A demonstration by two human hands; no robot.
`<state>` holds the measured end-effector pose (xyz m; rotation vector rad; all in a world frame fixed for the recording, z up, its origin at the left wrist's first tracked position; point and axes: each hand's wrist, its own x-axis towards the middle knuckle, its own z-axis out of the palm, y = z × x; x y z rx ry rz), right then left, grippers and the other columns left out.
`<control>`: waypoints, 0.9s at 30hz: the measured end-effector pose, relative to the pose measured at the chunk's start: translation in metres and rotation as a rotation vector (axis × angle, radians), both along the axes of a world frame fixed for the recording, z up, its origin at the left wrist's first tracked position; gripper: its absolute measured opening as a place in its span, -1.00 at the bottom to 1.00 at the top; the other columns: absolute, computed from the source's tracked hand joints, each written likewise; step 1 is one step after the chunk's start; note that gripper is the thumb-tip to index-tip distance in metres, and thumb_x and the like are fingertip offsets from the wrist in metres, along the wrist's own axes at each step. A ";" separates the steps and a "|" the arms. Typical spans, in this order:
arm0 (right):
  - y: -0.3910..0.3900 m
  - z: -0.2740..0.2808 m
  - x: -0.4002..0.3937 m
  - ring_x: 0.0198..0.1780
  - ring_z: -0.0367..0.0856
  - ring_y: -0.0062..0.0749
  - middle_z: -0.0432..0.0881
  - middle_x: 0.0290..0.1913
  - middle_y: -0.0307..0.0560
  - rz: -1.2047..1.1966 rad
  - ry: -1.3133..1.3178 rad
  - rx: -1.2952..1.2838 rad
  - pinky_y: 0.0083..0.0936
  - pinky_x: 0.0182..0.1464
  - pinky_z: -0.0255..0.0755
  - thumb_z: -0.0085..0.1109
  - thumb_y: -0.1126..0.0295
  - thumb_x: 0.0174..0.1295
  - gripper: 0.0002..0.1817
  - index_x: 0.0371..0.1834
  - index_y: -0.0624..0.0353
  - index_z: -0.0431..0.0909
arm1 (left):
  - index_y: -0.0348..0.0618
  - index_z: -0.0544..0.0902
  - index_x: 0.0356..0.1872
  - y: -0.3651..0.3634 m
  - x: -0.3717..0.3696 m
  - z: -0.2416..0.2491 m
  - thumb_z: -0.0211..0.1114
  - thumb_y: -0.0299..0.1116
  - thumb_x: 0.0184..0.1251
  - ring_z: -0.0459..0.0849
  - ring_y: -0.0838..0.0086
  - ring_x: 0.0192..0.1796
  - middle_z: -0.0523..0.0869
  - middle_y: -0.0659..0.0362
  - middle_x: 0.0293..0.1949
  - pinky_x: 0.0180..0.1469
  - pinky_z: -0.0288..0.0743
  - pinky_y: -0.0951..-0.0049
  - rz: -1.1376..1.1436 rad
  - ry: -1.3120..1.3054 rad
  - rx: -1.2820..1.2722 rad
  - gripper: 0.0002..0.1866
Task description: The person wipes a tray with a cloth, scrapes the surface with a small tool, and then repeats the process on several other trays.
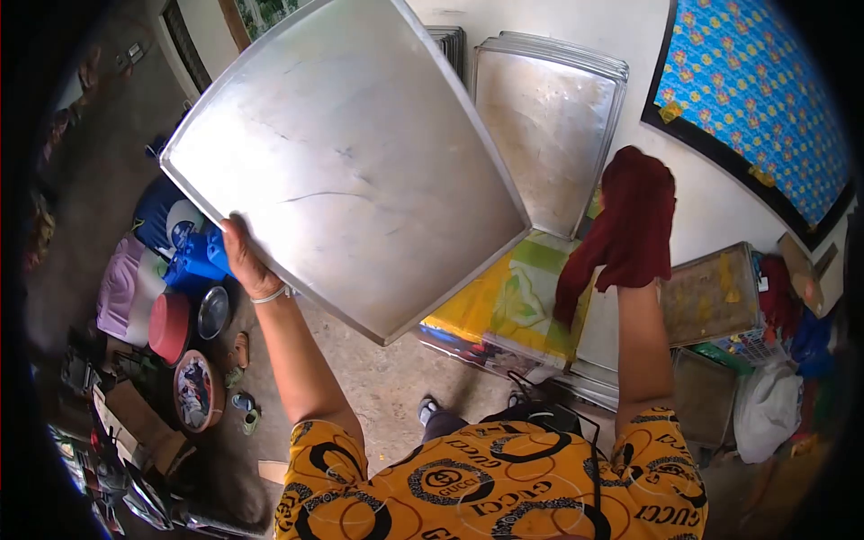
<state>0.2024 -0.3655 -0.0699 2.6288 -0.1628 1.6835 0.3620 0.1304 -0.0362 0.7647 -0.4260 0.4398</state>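
A large metal tray (360, 162) with a raised rim is held up at a tilt in front of me. My left hand (247, 259) grips its lower left edge, thumb on the face and the other fingers hidden behind. Off to the right, my right hand (637, 281) is almost wholly covered by a dark red cloth (630, 211), apart from the tray. The cloth drapes over the fingers, with one end hanging down. Beyond it, a stack of similar metal trays (549, 135) leans upright against the wall.
Below the stack is a surface with a yellow and green cover (526, 297). A blue flowered panel (751, 99) hangs at the right. On the left floor stand a red tub (169, 328), a basin of cloths (198, 391) and sandals (245, 409). A white bag (768, 409) sits lower right.
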 end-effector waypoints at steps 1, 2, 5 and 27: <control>-0.001 0.001 -0.001 0.10 0.49 -0.26 0.54 0.03 -0.02 -0.099 0.091 -0.173 -0.39 0.16 0.35 0.17 0.10 0.14 -0.54 0.06 0.10 0.46 | -0.24 0.43 0.19 0.005 0.003 0.000 0.10 -0.07 0.40 0.54 0.34 0.09 0.57 0.12 0.08 0.16 0.41 0.35 0.086 0.020 0.008 -0.49; 0.020 0.019 -0.006 0.23 0.35 -0.25 0.42 0.16 0.02 -0.146 0.624 0.036 -0.38 0.27 0.22 0.11 0.14 0.20 -0.47 0.20 0.14 0.33 | -0.23 0.44 0.18 0.015 0.006 -0.001 0.10 -0.07 0.40 0.53 0.35 0.09 0.57 0.12 0.07 0.17 0.40 0.36 0.073 0.022 0.010 -0.50; 0.023 -0.005 -0.007 0.39 0.14 -0.02 0.18 0.36 0.19 -0.016 1.236 0.334 -0.25 0.40 0.04 0.20 0.18 0.15 -0.30 0.35 0.17 0.21 | -0.22 0.44 0.15 0.021 0.001 0.011 0.12 -0.07 0.39 0.53 0.35 0.09 0.57 0.12 0.05 0.16 0.41 0.34 0.071 -0.034 0.088 -0.52; -0.065 -0.056 0.092 -0.23 0.37 -0.60 0.48 -0.31 -0.33 0.810 -0.519 1.496 -0.61 -0.09 0.30 0.31 0.06 0.14 -0.61 -0.30 0.17 0.46 | -0.19 0.06 0.43 -0.213 0.022 0.025 0.09 -0.30 0.41 0.19 0.26 0.42 0.19 -0.04 0.41 0.40 0.07 0.32 0.125 -0.264 0.942 -0.36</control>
